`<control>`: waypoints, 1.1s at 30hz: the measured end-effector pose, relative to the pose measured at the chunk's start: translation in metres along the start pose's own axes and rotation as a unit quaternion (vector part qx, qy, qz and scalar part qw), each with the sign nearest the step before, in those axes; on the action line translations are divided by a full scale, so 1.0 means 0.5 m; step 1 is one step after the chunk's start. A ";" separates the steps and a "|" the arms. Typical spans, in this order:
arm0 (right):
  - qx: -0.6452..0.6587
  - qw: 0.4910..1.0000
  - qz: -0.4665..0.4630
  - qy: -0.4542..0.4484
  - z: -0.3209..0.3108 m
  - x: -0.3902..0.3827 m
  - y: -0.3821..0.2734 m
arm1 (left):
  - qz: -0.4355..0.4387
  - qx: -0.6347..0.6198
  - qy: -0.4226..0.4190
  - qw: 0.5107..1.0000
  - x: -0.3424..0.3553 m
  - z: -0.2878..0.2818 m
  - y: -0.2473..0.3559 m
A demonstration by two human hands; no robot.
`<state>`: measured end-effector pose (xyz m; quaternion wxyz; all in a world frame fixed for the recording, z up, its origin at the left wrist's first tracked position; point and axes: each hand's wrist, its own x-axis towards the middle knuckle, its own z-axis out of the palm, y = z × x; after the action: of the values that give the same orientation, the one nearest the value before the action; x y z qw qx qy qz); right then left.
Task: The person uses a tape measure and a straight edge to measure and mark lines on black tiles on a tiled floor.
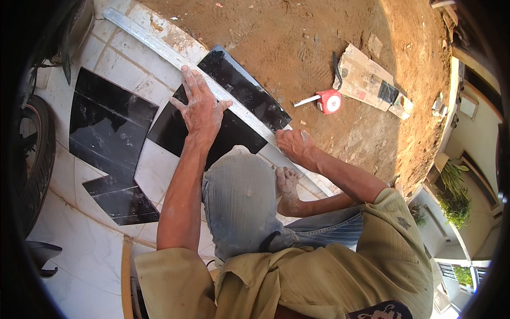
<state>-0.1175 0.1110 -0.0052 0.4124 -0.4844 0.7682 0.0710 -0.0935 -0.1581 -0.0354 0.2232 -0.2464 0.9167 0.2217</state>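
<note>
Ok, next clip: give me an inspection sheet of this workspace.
Surface: white tiled floor beside bare dirt ground.
Job's things: black tile with a long metal straightedge across it.
Clutter: more black tile pieces, red tape measure, flattened cardboard.
Grippers: left hand flat on the straightedge; right hand closed at its near end, contents hidden.
Cables: nothing seen.
Surroundings: tyre, potted plants.

One head-worn fisheye view looks steeply down from just above the crouching person, close over their shoulders and knees. White tiled floor fills the near left, bare earth the far right; straight edges bow toward the dark rim.
</note>
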 end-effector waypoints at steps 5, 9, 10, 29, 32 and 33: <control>-0.057 0.994 0.025 -0.086 0.034 -0.151 0.108 | 0.002 0.007 -0.002 1.000 0.003 0.000 -0.003; -0.027 0.990 0.110 -0.084 -0.017 -0.160 0.183 | 0.006 0.028 0.001 1.000 0.002 0.008 0.004; -0.022 0.990 0.115 -0.078 0.005 -0.166 0.203 | 0.012 0.030 0.009 0.999 0.002 0.012 0.002; 0.005 0.897 0.169 0.409 0.067 -0.143 0.336 | 0.068 0.056 0.043 0.995 0.006 0.030 -0.047; -0.019 0.932 0.113 0.343 0.095 -0.117 0.343 | 0.074 0.040 0.037 0.996 0.012 0.033 -0.046; -0.024 0.940 0.112 0.321 0.106 -0.112 0.347 | 0.078 0.036 0.034 0.996 0.015 0.034 -0.045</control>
<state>-0.2163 0.2669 -0.0507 0.1211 -0.4021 0.9072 -0.0242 -0.0818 -0.1697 -0.0596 0.1829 -0.1729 0.9477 0.1965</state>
